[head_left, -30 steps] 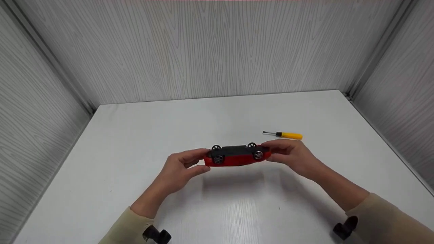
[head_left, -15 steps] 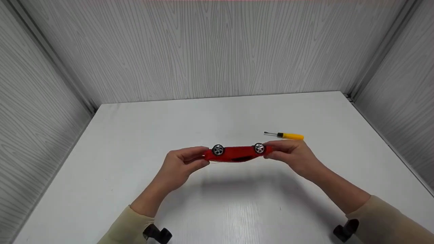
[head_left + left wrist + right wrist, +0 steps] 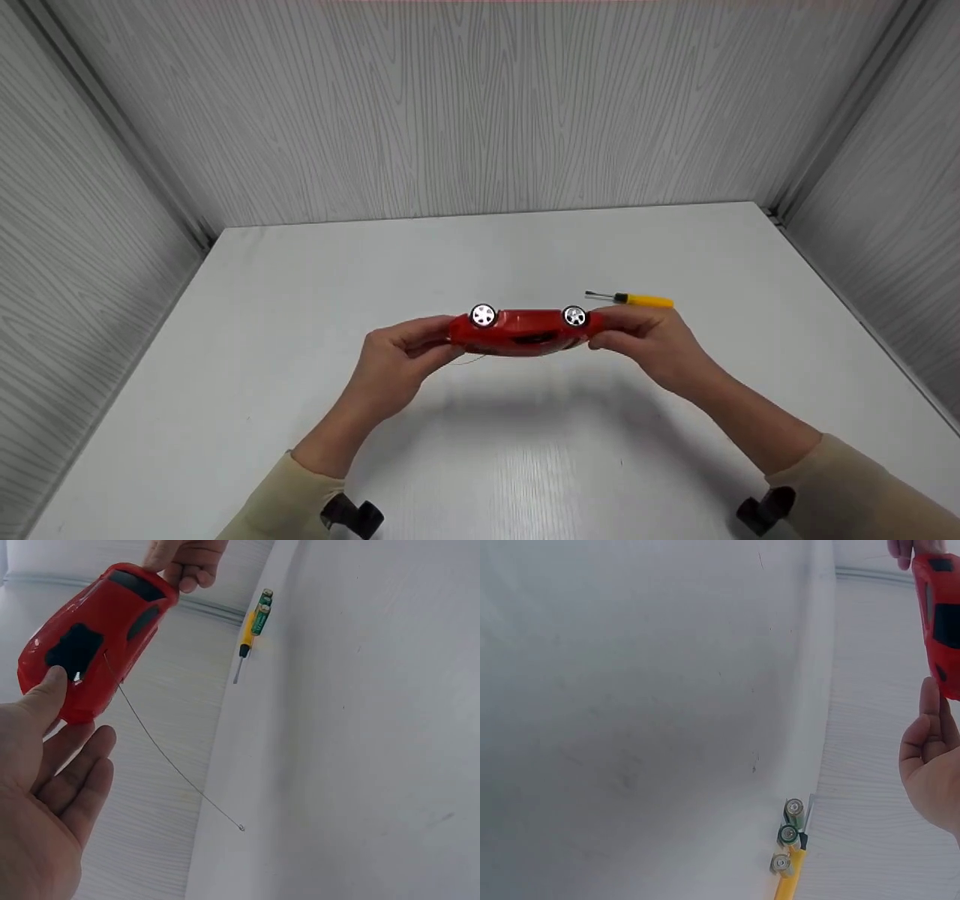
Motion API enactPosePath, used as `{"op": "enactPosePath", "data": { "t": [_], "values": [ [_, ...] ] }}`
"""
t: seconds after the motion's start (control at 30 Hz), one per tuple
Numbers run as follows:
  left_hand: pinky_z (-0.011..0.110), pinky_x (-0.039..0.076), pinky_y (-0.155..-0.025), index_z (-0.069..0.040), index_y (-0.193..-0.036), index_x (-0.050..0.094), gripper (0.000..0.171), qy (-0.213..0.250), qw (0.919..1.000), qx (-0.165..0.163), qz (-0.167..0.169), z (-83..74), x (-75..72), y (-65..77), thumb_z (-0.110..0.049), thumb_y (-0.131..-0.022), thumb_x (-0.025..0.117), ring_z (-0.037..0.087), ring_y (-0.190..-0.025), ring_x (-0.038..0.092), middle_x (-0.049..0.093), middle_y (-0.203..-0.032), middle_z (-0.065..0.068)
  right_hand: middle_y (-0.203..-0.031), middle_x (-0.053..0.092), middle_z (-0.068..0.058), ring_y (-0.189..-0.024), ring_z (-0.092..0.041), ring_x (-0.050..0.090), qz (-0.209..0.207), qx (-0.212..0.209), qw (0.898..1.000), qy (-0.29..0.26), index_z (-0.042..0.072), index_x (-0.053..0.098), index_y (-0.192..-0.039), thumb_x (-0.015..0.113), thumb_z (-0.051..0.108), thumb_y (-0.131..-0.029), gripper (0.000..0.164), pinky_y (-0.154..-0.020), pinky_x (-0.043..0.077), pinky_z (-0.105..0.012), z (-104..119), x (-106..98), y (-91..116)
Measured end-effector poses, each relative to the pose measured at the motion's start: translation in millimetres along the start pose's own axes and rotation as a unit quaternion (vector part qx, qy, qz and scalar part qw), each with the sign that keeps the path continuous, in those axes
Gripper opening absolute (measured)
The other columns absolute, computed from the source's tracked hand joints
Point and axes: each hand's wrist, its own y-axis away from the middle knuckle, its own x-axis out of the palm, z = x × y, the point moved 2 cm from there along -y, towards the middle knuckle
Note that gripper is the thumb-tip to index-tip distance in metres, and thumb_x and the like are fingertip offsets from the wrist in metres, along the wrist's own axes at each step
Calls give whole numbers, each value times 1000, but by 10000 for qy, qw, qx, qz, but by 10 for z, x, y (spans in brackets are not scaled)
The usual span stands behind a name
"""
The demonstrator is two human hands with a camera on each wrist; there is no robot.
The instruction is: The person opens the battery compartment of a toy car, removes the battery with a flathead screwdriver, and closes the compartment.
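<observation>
A red toy car [image 3: 521, 322] is held above the white table, wheels up, its side facing the head camera. My left hand [image 3: 394, 367] grips one end between thumb and fingers. At the opposite end my right hand [image 3: 652, 345] pinches the body. The left wrist view shows the roof side with a dark patch [image 3: 75, 649] and a thin wire [image 3: 172, 763] hanging from the body, a small loop at its tip. In the head view, the fingertips behind the car are hidden.
A yellow-handled screwdriver [image 3: 649, 301] lies on the table [image 3: 337, 277], beyond my right hand. Several small cylindrical batteries [image 3: 788, 834] stand beside it in the right wrist view. Grey wood-grain panels [image 3: 480, 112] enclose the table at the back and both sides.
Both hands have rolled the car, so its dark underside has turned out of the head view and its red side shows. The car has risen slightly in that view.
</observation>
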Motion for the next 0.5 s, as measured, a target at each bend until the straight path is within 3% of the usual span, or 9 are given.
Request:
{"op": "enactPosePath", "data": {
  "t": [0.33,0.5],
  "values": [
    [33,60,-93,-18,-154,59,63,-337,9991,242,-113,-75,-6,-17,-16,-96,82,18,-107,76,80,-113,2,-107,79,-12,-90,-36,75,-143,-271,9995,118,12,71,-138,78,3,-96,44,-89,62,-36,62,-20,6],
    [30,60,-85,-21,-157,55,66,-503,9980,351,-146,-112,-22,-40,-17,-96,82,16,-101,76,81,-105,0,-105,80,-8,-89,-31,76,-201,-269,9985,431,15,60,-151,78,4,-97,58,-84,59,-29,92,-43,7]
  ]
}}
